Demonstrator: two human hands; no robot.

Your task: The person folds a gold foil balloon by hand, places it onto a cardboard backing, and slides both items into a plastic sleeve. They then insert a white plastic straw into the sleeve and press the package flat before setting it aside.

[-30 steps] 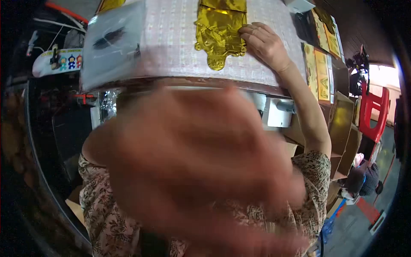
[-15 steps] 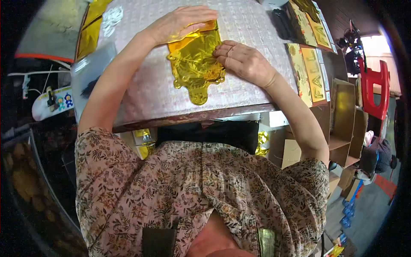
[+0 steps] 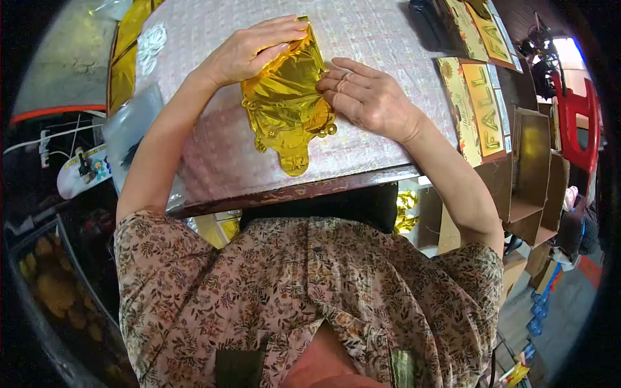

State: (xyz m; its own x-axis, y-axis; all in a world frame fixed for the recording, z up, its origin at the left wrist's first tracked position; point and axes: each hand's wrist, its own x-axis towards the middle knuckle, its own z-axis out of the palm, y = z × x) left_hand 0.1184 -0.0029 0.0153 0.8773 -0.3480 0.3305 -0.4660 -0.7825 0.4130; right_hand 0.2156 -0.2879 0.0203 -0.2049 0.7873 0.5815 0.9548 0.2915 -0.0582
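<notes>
From where I stand, the piece of gold foil (image 3: 276,121) lies on the patterned table cover (image 3: 213,123), close to the table's near edge, its rounded tab pointing toward the person and small looped lobes showing along its lower sides. The left hand (image 3: 249,57) lies across the foil's upper part, palm down, fingers straight and close together, the thumb a little apart; it seems to press rather than grasp. The right hand (image 3: 370,103) is half curled at the foil's right edge, index finger stretched out, the other fingertips touching the margin; its thumb is hidden, so I cannot tell whether it pinches anything. To do this smoothing well, I'd say the left hand should bear down evenly with the whole length of its fingers, since thin foil like this looks quick to wrinkle, while the right steadies the edge lightly and keeps it square. The small lobes look easiest to crumple or trap underneath, so they deserve the gentlest touch. The clear plastic bag (image 3: 139,116) and the FALL packet (image 3: 484,107) lie off to the sides, well apart from the foil.
</notes>
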